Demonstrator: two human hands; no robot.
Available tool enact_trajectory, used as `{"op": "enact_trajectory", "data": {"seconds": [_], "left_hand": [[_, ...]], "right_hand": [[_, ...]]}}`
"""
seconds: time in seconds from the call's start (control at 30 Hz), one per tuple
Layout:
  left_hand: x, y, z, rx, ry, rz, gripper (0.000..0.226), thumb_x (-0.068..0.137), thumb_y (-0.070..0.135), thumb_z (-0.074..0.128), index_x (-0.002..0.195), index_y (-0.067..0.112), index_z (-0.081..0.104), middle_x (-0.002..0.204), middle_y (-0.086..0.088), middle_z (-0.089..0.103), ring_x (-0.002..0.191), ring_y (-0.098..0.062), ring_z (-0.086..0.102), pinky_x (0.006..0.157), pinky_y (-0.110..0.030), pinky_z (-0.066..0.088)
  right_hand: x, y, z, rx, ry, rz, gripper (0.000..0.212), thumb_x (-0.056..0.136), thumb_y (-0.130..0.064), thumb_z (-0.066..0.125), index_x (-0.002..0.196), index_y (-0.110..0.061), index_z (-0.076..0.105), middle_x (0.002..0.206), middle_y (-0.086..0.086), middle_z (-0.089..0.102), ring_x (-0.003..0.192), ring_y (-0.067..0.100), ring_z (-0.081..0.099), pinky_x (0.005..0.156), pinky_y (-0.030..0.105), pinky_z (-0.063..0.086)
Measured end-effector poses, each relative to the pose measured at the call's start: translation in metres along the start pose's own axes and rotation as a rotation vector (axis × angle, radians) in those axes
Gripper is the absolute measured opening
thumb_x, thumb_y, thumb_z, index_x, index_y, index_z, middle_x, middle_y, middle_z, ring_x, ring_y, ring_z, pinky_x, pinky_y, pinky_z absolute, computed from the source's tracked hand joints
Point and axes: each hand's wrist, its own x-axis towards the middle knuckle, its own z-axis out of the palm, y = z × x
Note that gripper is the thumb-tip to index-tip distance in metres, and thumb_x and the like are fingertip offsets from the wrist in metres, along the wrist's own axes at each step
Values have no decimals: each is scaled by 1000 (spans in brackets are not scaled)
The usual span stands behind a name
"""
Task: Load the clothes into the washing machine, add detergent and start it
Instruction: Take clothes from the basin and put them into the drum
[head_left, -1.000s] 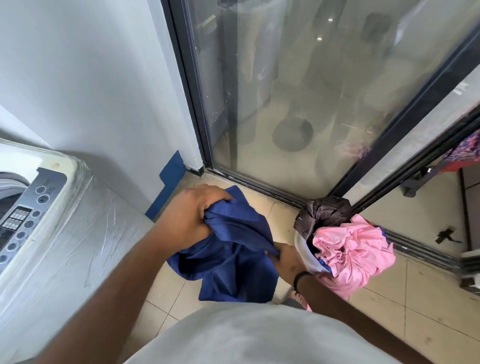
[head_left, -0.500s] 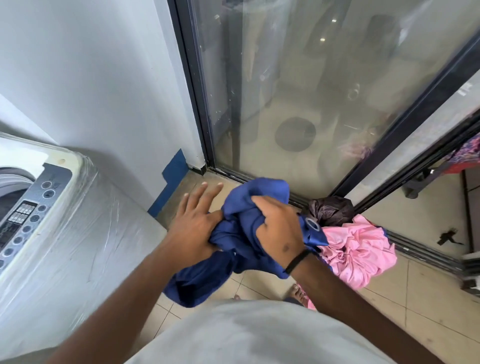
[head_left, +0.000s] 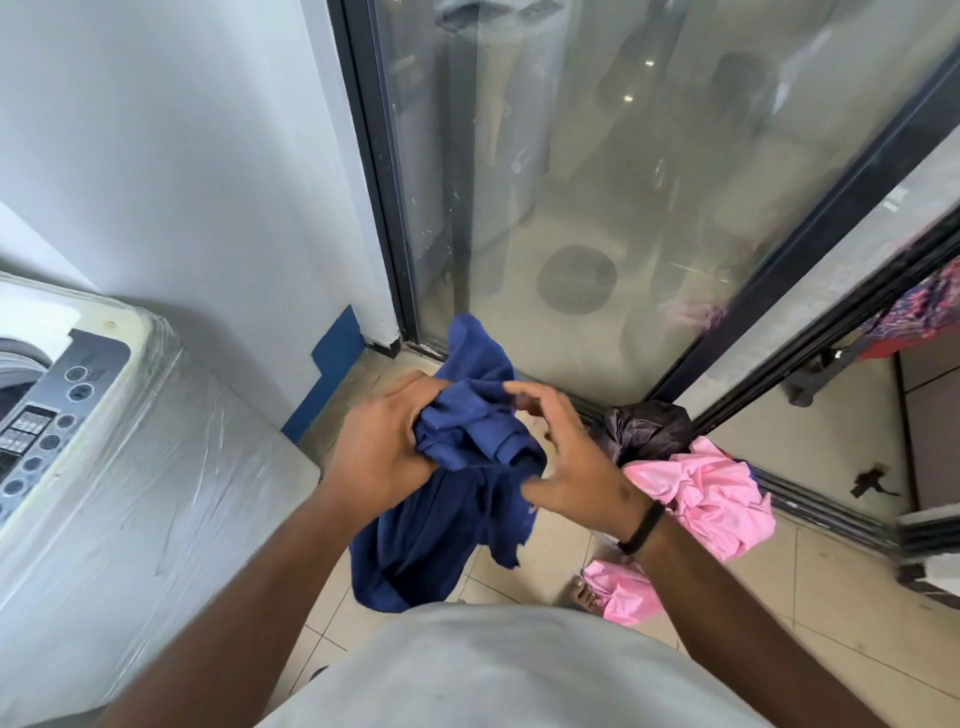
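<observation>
Left grip (head_left: 387, 447), at centre frame, is clenched on a bunched fold of the blue garment (head_left: 452, 499); the right grip (head_left: 566, 467), just to its right, is released, its fingers spread and loosely bent beside the cloth, with a black band on the wrist. Both are held above the tiled floor (head_left: 831, 613).

Counted from left to right: one washing machine (head_left: 130, 467), one blue garment, one dark brown garment (head_left: 644, 428), one pink garment (head_left: 711, 493).

The washing machine stands at the left edge of the frame, its body wrapped in clear plastic film, with a grey button panel (head_left: 47, 431) on top. Part of its drum opening shows at the far left edge; what lies inside cannot be told.

The blue garment is plain deep blue, crumpled at the top and hanging in loose folds below the left grip, right of the machine. Brown and pink garments lie heaped at right of centre against the glass door (head_left: 597, 182) frame; whether a basket holds them cannot be told.
</observation>
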Motion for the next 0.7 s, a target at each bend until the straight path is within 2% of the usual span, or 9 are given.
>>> {"op": "enact_trajectory", "data": {"seconds": [0.1, 0.17, 0.2, 0.27, 0.3, 0.37, 0.47, 0.63, 0.7], "left_hand": [[7, 10, -11, -57, 59, 20, 30, 70, 11, 67, 92, 28, 55, 80, 19, 50, 67, -7, 48, 60, -23, 42], [10, 23, -23, -130, 59, 51, 13, 73, 13, 62, 86, 13, 59, 78, 9, 55, 66, -11, 50, 60, -25, 43], [12, 29, -29, -157, 61, 58, 13, 74, 16, 58, 83, 7, 60, 76, 4, 56, 67, -13, 51, 61, -24, 43], [15, 39, -44, -203, 63, 52, 22, 73, 22, 54, 82, 3, 60, 74, -1, 57, 67, -9, 49, 64, -17, 41], [15, 40, -50, -213, 55, 52, 24, 73, 23, 54, 83, 3, 61, 75, -1, 57, 68, -8, 50, 65, -16, 40], [14, 38, -61, -204, 25, 55, 27, 73, 22, 53, 88, 2, 64, 82, -2, 60, 74, -12, 55, 68, -20, 43], [6, 17, -73, -144, -4, 6, 37, 72, 25, 54, 100, 6, 69, 101, -2, 65, 91, -13, 63, 79, -23, 48], [-13, -25, -69, -50, -90, -145, 35, 66, 39, 71, 98, 47, 59, 147, -3, 46, 129, -24, 51, 97, -28, 43], [-15, -35, -57, 25, -116, -198, 39, 65, 36, 80, 100, 44, 65, 161, -5, 28, 141, -34, 35, 105, -40, 38]], "right_hand": [[-5, 71, 26, -174, -90, 247, 129, 52, -43, 86, 153, -46, 5, 161, -6, 13, 151, 21, 14, 119, 43, 27], [-5, 125, 47, -268, -112, 366, 130, 43, -70, 87, 151, -41, 20, 159, -3, 25, 148, 25, 24, 115, 46, 35], [-4, 133, 57, -251, -96, 424, 118, 45, -74, 85, 145, -40, 32, 152, 0, 36, 141, 24, 36, 108, 42, 43], [-2, 115, 65, -179, 4, 438, 62, 66, -51, 84, 117, -32, 54, 122, 6, 57, 108, 13, 57, 86, 13, 45], [0, 102, 65, -149, 52, 422, 28, 79, -32, 77, 94, -28, 54, 97, 3, 60, 84, 5, 56, 69, 6, 39], [10, 86, 62, -132, 117, 415, 36, 93, -8, 56, 66, -27, 40, 64, -7, 47, 55, 7, 39, 47, 11, 34], [23, 77, 52, -17, 261, 391, 46, 86, 8, 39, 56, -28, 39, 50, -11, 37, 57, 17, 28, 44, 26, 26], [43, 57, 20, 91, 466, 221, 47, 82, 14, 41, 81, -27, 65, 74, -11, 63, 74, 4, 50, 66, 29, 46], [50, 34, 5, 81, 462, 145, 47, 85, 11, 45, 85, -31, 65, 79, -10, 66, 76, 4, 55, 69, 31, 48]]}}
